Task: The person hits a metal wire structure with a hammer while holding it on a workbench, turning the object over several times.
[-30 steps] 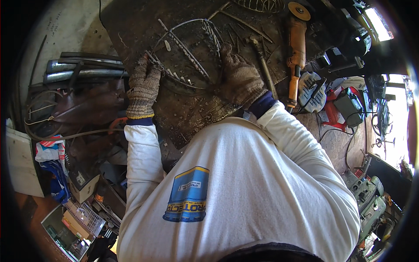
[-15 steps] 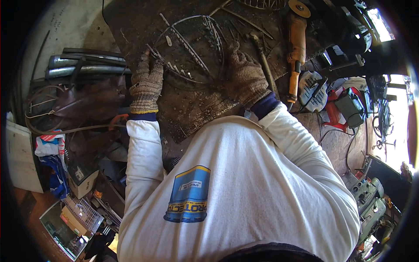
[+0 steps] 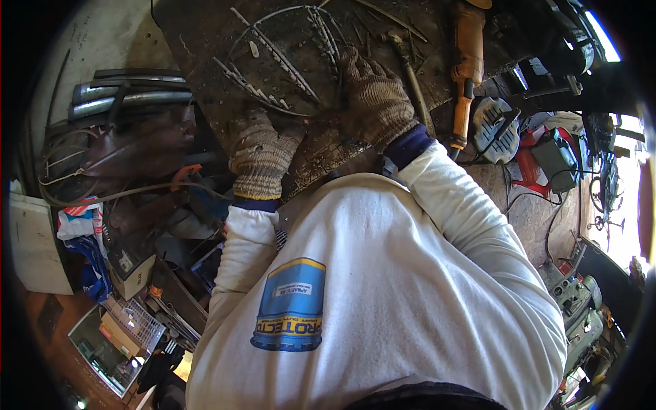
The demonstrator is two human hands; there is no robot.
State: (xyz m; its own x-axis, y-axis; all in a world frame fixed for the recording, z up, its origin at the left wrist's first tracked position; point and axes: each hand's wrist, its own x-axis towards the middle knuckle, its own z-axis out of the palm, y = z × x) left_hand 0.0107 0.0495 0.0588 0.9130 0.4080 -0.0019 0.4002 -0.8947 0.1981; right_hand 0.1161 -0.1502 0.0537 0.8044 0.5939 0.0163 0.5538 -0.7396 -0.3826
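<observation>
A thin wire ring [image 3: 290, 9] crossed by ridged metal rods [image 3: 280, 58] lies on the dark worktable [image 3: 321, 160]. My left hand [image 3: 263, 150], in a brown knitted glove, is below the ring's near left side, apart from the rods. Its fingers are dark and blurred, so their pose does not show. At the ring's right edge rests my right hand [image 3: 379, 99], gloved alike. The fingers are slightly bent and apart, and the index finger lies along the wire; the thumb is hidden. Just right of that hand lies a long-handled tool, apparently a hammer [image 3: 415, 85].
An orange angle grinder [image 3: 468, 61] lies farther right on the table. Beyond it are a grey slotted plate [image 3: 493, 130] and a red and grey machine [image 3: 550, 160]. Metal tubes [image 3: 130, 102] and a brown sheet [image 3: 154, 147] are at the left, with a cable [image 3: 137, 198] below.
My left hand has come away from the ring's left edge, back and to the right. My right hand has shifted slightly left against the ring. The view has tilted a little; the ring stays put.
</observation>
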